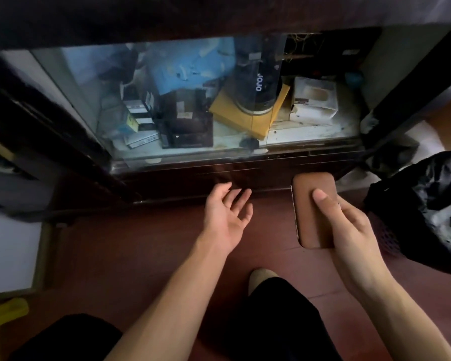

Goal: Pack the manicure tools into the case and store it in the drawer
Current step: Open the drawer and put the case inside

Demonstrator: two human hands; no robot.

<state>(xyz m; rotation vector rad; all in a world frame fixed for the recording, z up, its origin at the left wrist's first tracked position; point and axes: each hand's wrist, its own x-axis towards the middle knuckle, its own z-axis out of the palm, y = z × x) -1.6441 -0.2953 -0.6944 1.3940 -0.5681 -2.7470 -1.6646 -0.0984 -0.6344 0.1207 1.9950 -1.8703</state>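
My right hand (349, 225) holds a closed brown leather manicure case (313, 212), thumb pressed on its top face, just in front of the cabinet's dark lower front. That dark wooden drawer front (245, 178) runs below the glass compartment and looks closed. My left hand (228, 214) hovers palm up with fingers spread, its fingertips at the drawer front's lower edge, holding nothing. No loose manicure tools are visible.
Above the drawer, a glass-fronted compartment (193, 100) holds boxes, a yellow envelope (248, 113), a dark cylinder (258, 82) and a white carton (315, 100). A black bag (422, 212) sits at the right. Red floor tiles (141, 243) lie below, with my knees at the bottom.
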